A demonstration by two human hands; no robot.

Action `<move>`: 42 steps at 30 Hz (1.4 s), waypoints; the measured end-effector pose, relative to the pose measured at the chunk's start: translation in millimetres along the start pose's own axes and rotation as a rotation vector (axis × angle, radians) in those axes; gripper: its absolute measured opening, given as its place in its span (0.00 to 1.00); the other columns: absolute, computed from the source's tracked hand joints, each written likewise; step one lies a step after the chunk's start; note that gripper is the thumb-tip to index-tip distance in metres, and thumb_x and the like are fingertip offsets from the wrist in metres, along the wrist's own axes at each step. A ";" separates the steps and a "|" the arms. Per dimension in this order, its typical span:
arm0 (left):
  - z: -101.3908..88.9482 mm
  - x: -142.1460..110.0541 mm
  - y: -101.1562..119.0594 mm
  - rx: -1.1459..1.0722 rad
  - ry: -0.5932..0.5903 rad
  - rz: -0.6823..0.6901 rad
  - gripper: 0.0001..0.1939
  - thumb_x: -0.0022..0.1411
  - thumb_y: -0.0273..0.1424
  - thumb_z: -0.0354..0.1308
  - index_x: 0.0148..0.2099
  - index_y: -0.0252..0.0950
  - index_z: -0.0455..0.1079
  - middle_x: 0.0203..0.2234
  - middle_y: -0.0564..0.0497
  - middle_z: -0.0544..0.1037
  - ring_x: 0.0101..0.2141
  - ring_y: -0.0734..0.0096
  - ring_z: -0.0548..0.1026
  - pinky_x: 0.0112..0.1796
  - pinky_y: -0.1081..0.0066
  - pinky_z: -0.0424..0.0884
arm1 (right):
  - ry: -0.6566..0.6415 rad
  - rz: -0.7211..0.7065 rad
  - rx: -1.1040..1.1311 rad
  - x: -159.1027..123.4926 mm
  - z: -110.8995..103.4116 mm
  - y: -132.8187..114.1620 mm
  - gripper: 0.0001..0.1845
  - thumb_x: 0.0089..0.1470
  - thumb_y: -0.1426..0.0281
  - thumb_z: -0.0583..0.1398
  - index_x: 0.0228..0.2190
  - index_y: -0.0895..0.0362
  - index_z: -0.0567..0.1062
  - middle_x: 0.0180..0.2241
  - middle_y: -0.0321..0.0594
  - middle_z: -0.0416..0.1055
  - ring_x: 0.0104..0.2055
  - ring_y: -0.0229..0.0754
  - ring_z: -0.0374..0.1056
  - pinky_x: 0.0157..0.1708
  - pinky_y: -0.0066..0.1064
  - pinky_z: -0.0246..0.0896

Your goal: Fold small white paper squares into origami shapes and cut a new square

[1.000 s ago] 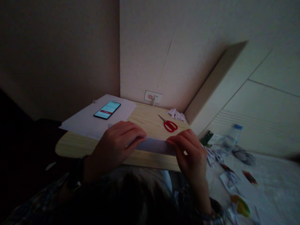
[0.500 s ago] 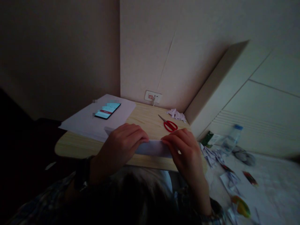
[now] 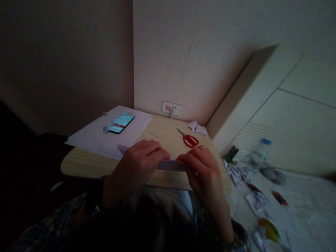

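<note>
Between my two hands is a narrow folded strip of white paper (image 3: 171, 165), held just above the front edge of the small wooden table (image 3: 157, 133). My left hand (image 3: 143, 159) pinches the strip's upper edge on the left, thumb and fingers pressed together. On the other side my right hand (image 3: 203, 168) grips it the same way. A pale paper end (image 3: 121, 148) sticks out beyond my left hand. Red-handled scissors (image 3: 189, 139) lie on the table beyond my right hand. The strip's lower part is in shadow.
A phone (image 3: 122, 124) with its screen lit rests on a stack of white paper (image 3: 94, 140). Folded paper pieces (image 3: 197, 128) sit by the wall, near a socket (image 3: 171, 108). To the right, a bed (image 3: 307, 203) carries a plastic bottle (image 3: 260, 154) and more folded papers (image 3: 236, 174).
My hands have drawn slightly closer together along the strip, and less of the paper shows between them. The scissors, phone and paper stack have stayed where they were.
</note>
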State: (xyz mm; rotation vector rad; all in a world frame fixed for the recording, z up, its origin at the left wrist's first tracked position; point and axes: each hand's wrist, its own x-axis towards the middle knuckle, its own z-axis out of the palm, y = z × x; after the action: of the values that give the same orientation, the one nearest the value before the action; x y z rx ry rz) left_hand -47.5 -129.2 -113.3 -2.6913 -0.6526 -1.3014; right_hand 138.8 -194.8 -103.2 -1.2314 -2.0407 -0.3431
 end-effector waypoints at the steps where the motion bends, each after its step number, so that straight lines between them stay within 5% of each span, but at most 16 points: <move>1: -0.2 -0.3 -0.7 0.003 0.004 0.002 0.15 0.70 0.24 0.50 0.32 0.35 0.74 0.26 0.49 0.77 0.29 0.66 0.74 0.31 0.67 0.70 | -0.004 0.006 0.012 -0.3 -0.3 1.2 0.10 0.64 0.74 0.56 0.31 0.55 0.75 0.27 0.38 0.69 0.33 0.43 0.63 0.33 0.36 0.59; 33: -6.2 -4.4 -6.3 -0.079 0.043 -0.097 0.11 0.70 0.29 0.54 0.32 0.36 0.72 0.27 0.52 0.78 0.31 0.70 0.77 0.36 0.73 0.72 | 0.252 0.223 0.123 -13.0 -5.4 13.8 0.10 0.57 0.77 0.64 0.27 0.53 0.70 0.26 0.31 0.70 0.31 0.39 0.68 0.33 0.31 0.62; 42: -1.6 -3.3 -6.0 -0.040 0.042 -0.039 0.12 0.70 0.26 0.53 0.33 0.34 0.73 0.28 0.50 0.78 0.31 0.68 0.76 0.36 0.70 0.70 | 0.128 0.096 0.055 -5.4 -3.4 10.7 0.04 0.59 0.77 0.62 0.34 0.57 0.73 0.35 0.39 0.73 0.41 0.42 0.68 0.43 0.33 0.62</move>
State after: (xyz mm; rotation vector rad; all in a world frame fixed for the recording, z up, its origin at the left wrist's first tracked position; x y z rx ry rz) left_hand -53.0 -125.3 -115.4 -2.6875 -0.6853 -1.3911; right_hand 150.9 -194.9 -105.9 -1.2369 -1.8641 -0.3104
